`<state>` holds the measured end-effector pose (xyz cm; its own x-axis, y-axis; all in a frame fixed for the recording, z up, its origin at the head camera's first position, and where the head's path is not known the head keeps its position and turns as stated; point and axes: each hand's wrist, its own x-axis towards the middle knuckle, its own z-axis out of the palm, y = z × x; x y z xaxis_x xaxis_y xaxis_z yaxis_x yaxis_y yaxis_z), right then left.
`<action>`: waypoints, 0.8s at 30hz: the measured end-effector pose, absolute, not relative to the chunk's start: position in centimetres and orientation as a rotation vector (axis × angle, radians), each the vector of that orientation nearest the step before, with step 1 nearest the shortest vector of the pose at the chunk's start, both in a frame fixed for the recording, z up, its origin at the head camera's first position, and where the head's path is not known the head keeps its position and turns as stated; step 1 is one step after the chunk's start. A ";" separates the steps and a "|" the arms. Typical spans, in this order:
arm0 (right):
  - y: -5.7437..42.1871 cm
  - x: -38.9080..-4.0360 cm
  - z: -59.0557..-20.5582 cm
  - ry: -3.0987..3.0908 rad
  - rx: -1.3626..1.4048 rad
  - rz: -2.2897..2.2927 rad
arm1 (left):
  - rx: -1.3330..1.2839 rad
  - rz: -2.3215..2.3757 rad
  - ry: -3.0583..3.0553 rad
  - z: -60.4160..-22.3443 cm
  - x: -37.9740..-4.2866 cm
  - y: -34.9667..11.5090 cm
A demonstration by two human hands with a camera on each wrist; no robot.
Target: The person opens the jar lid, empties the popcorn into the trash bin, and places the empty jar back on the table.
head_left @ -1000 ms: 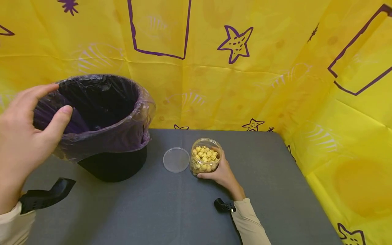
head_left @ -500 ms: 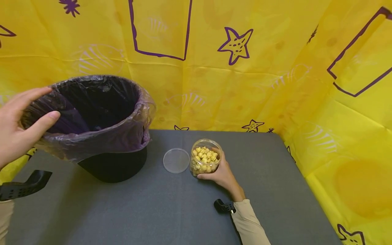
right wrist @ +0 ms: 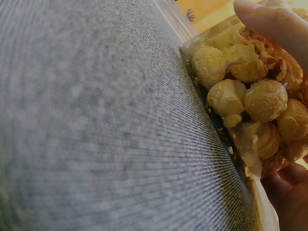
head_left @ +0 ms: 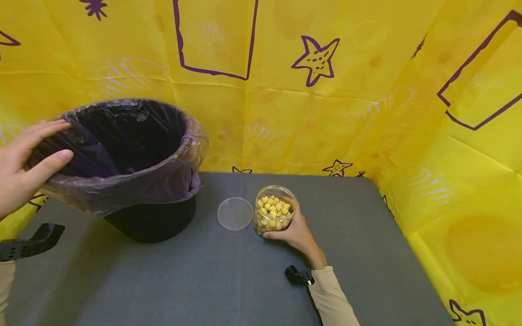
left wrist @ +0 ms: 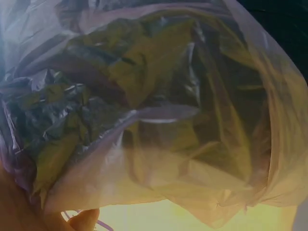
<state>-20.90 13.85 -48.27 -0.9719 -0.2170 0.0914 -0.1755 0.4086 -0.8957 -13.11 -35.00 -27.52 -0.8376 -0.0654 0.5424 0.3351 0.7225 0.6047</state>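
At the left of the head view, my left hand is at the left rim of a black trash bin, fingers and thumb extended over its purple plastic liner. The left wrist view is filled by the translucent liner, with part of the hand low at left. My right hand grips a clear round jar of yellow popcorn from its right side. The jar stands upright and uncovered on the table. Popcorn pieces show through its wall in the right wrist view, between thumb and fingers.
A clear round lid lies flat between bin and jar. The table has a grey cloth top. Yellow printed fabric hangs close behind and along the right side. A black wrist mount sits on each forearm.
My left hand has moved left and slightly down, from in front of the bin's opening to its left rim. The right hand and the jar have stayed in place.
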 end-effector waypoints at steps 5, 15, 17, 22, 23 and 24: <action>13.8 -20.9 -48.1 2.591 -0.384 -1.661 | -0.216 -0.959 -2.382 -27.4 -13.0 -34.7; 13.8 -20.9 -47.9 2.625 -0.410 -1.656 | -0.239 -0.917 -2.411 -27.9 -13.2 -35.2; 13.8 -20.8 -47.7 2.636 -0.414 -1.645 | -0.220 -0.904 -2.437 -27.7 -13.1 -35.2; 13.8 -20.9 -46.8 2.663 -0.431 -1.624 | -0.170 -0.863 -2.506 -27.2 -12.9 -34.8; 13.8 -20.9 -46.5 2.668 -0.439 -1.627 | -0.161 -0.858 -2.516 -27.1 -12.8 -34.8; 13.8 -21.0 -46.1 2.673 -0.451 -1.632 | -0.153 -0.854 -2.526 -27.0 -12.8 -34.7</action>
